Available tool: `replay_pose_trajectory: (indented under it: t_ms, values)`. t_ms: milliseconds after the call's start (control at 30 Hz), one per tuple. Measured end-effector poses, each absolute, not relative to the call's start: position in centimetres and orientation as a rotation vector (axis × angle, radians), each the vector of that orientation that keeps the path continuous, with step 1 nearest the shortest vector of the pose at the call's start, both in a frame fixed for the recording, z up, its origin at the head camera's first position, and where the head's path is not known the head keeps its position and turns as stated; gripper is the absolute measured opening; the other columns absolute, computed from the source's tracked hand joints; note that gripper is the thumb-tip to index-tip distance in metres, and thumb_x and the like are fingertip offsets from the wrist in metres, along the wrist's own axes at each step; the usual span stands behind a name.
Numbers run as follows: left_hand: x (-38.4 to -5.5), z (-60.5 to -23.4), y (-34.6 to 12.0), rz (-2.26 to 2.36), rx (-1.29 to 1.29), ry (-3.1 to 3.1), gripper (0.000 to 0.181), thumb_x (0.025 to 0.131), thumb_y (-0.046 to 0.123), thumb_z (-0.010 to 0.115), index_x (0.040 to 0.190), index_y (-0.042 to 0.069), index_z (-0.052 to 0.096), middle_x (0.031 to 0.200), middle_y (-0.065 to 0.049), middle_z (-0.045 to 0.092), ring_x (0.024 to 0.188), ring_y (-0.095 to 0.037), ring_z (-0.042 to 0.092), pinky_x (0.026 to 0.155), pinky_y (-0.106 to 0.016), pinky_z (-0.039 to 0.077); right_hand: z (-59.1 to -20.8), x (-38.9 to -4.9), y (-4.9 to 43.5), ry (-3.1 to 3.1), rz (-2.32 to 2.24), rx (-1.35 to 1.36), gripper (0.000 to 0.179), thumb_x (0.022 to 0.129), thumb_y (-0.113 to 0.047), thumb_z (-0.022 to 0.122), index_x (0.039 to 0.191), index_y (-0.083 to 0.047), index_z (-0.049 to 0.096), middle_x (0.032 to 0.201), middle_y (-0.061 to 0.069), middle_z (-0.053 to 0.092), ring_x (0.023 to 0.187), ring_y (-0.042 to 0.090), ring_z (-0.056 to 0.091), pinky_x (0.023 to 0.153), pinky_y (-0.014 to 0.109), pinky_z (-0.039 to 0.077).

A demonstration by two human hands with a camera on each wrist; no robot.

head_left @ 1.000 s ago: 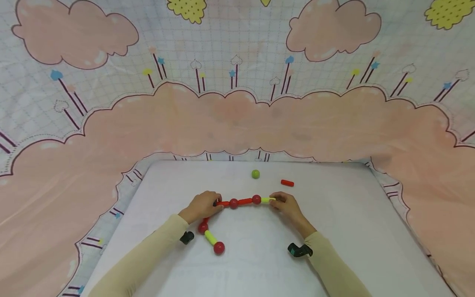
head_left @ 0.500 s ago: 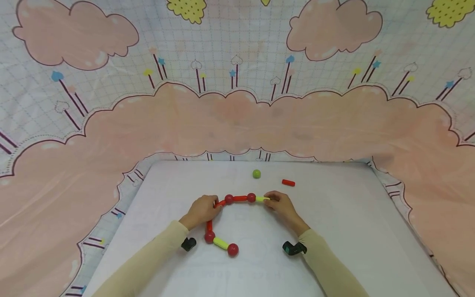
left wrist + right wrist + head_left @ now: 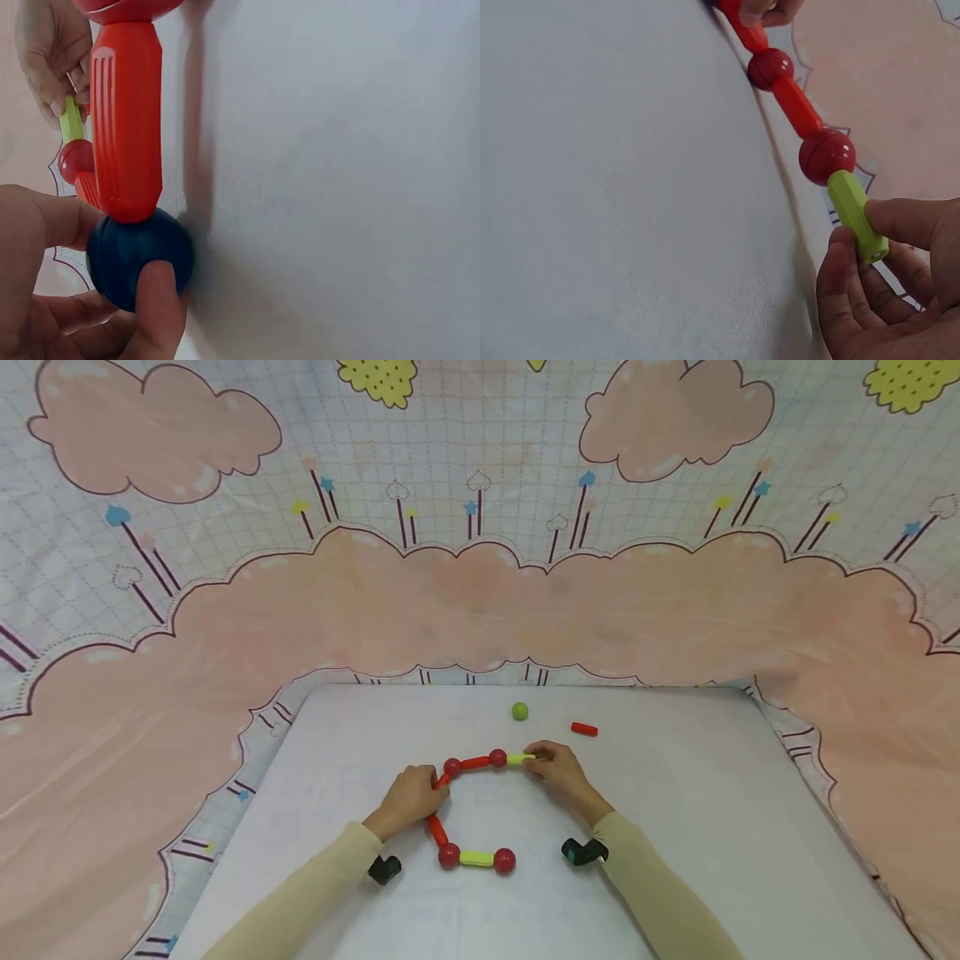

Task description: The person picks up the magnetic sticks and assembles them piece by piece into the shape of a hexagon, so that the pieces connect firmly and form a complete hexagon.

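Note:
A bent chain of magnetic rods and balls runs between my hands. My left hand [image 3: 407, 797] pinches a dark blue ball [image 3: 131, 244] between thumb and fingers; in the head view that hand hides it. From the ball, a red rod [image 3: 127, 127] leads toward the near end, where a red ball [image 3: 449, 856], a yellow-green rod [image 3: 476, 858] and a last red ball [image 3: 504, 861] follow. The far branch has red rods and two red balls. At its tip, my right hand [image 3: 561, 770] pinches a yellow-green rod [image 3: 851, 206] whose end face shows.
On the white table [image 3: 675, 793], a loose green ball [image 3: 520, 711] lies near the back edge. A loose red rod [image 3: 584, 729] is to its right, beyond the right hand. Patterned cloth [image 3: 480, 602] hangs behind the table.
The chain's near end has swung to the right and now lies level across the table. My right hand has shifted left with its rod, while the left hand came slightly nearer.

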State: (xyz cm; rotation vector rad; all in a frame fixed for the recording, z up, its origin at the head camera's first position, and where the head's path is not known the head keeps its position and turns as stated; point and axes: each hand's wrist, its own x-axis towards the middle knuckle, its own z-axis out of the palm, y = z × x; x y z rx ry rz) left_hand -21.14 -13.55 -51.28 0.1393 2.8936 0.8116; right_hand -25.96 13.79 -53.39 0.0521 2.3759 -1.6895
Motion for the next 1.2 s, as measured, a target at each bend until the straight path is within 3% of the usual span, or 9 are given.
replay_pose_trajectory:
  t_ms: [367, 467, 600, 733, 867, 1033, 1200]
  values:
    - [-19.8, -51.3, -12.9, 0.902, 0.170, 2.911, 0.018, 0.088, 0.017, 0.065, 0.075, 0.009, 0.057, 0.055, 0.002, 0.050, 0.047, -0.011, 0.045, 0.043, -0.022, 0.034, -53.9, -27.0, 13.9, 2.397, -1.657, 0.028, 0.022, 0.092, -0.013, 0.068, 0.113, -0.008, 0.067, 0.110, 0.010, 0.067, 0.091, 0.017, 0.061, 0.082, 0.027, 0.055]
    - [-20.1, -50.7, -12.8, 0.828, 0.184, 2.969, 0.017, 0.090, 0.023, 0.065, 0.080, 0.009, 0.061, 0.056, 0.002, 0.049, 0.048, -0.012, 0.044, 0.044, -0.023, 0.031, -53.9, -27.2, 14.0, 2.391, -1.659, 0.025, 0.023, 0.091, -0.013, 0.069, 0.113, -0.008, 0.067, 0.110, 0.010, 0.067, 0.091, 0.017, 0.061, 0.082, 0.027, 0.055]
    - [-21.1, -49.0, -12.2, 0.822, 0.311, 2.968, 0.019, 0.091, 0.027, 0.068, 0.097, 0.009, 0.066, 0.072, 0.000, 0.057, 0.061, -0.014, 0.050, 0.053, -0.026, 0.040, -53.7, -27.1, 13.9, 2.390, -1.658, 0.021, 0.025, 0.090, -0.012, 0.069, 0.115, -0.007, 0.066, 0.113, 0.012, 0.068, 0.093, 0.017, 0.063, 0.083, 0.029, 0.056]
    - [-22.4, -47.9, -10.9, 0.874, 0.497, 2.894, 0.028, 0.092, 0.024, 0.068, 0.114, 0.008, 0.065, 0.102, -0.008, 0.066, 0.089, -0.022, 0.061, 0.077, -0.036, 0.053, -53.3, -26.9, 13.7, 2.386, -1.674, 0.008, 0.029, 0.091, -0.010, 0.068, 0.118, -0.005, 0.063, 0.116, 0.015, 0.069, 0.095, 0.018, 0.065, 0.085, 0.031, 0.056]
    - [-24.2, -48.0, -9.8, 0.895, 0.581, 2.836, 0.035, 0.093, 0.023, 0.067, 0.124, 0.007, 0.062, 0.120, -0.013, 0.065, 0.111, -0.031, 0.061, 0.095, -0.045, 0.051, -53.0, -26.9, 13.5, 2.371, -1.702, 0.005, 0.026, 0.090, -0.010, 0.069, 0.115, -0.004, 0.064, 0.115, 0.016, 0.069, 0.094, 0.018, 0.064, 0.085, 0.031, 0.056]
    - [-26.0, -49.0, -8.7, 0.899, 0.636, 2.786, 0.038, 0.094, 0.023, 0.067, 0.128, 0.008, 0.060, 0.124, -0.011, 0.064, 0.117, -0.028, 0.059, 0.101, -0.045, 0.048, -52.8, -26.8, 13.2, 2.403, -1.698, 0.002, 0.024, 0.088, -0.012, 0.071, 0.111, -0.006, 0.068, 0.115, 0.013, 0.066, 0.091, 0.017, 0.063, 0.085, 0.031, 0.055]
    - [-27.2, -49.8, -7.6, 0.917, 0.722, 2.754, 0.037, 0.092, 0.019, 0.068, 0.126, 0.006, 0.060, 0.118, -0.011, 0.067, 0.104, -0.022, 0.062, 0.094, -0.040, 0.050, -52.6, -26.7, 12.9, 2.415, -1.728, -0.027, 0.025, 0.087, -0.011, 0.071, 0.112, -0.006, 0.068, 0.113, 0.012, 0.067, 0.091, 0.015, 0.064, 0.084, 0.030, 0.055]
